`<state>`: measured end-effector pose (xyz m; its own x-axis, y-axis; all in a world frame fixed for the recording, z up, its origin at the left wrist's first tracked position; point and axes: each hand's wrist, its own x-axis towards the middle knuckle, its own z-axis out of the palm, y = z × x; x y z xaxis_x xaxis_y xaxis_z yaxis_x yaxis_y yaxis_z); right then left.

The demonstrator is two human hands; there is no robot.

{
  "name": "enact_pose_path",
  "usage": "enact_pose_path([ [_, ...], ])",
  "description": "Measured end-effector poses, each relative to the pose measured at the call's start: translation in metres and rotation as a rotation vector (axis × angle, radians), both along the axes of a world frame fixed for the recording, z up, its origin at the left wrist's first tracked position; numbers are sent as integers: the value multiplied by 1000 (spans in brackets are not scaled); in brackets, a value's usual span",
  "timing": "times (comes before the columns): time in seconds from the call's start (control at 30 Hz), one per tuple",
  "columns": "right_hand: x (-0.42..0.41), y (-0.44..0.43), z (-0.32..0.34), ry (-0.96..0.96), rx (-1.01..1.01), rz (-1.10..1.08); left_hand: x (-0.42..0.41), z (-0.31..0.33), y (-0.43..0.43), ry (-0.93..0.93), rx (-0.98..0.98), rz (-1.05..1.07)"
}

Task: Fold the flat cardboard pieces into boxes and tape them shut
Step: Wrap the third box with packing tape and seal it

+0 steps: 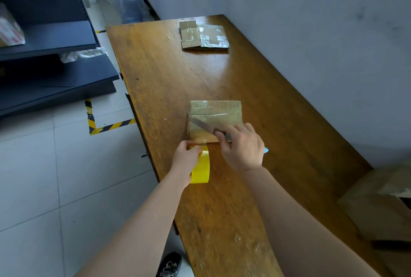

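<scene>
Wooden table (155,76), flat cardboard (203,35) beyond box (214,110)

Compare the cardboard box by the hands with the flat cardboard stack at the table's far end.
The box is folded up, with a side wall showing; the flat cardboard stack lies collapsed. The box is being worked on: the right hand holds a knife across it and the left hand grips a yellow tape roll at its near edge. Nothing touches the stack. Both are brown cardboard with shiny tape, on the wooden table.
</scene>
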<state>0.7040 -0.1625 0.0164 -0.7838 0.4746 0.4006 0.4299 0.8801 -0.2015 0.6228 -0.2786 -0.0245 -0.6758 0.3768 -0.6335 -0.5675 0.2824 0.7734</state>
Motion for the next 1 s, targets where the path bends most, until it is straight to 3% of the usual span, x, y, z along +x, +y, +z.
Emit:
enact_pose_path([
  [0.13,14,1,-4,-77,159,95,1,2,-1,0,18,6],
  [0.5,8,-5,-2,-516,196,36,3,1,-5,64,-59,-34],
  [1.0,-27,-26,21,-726,478,102,-5,-1,-6,85,-91,-71],
])
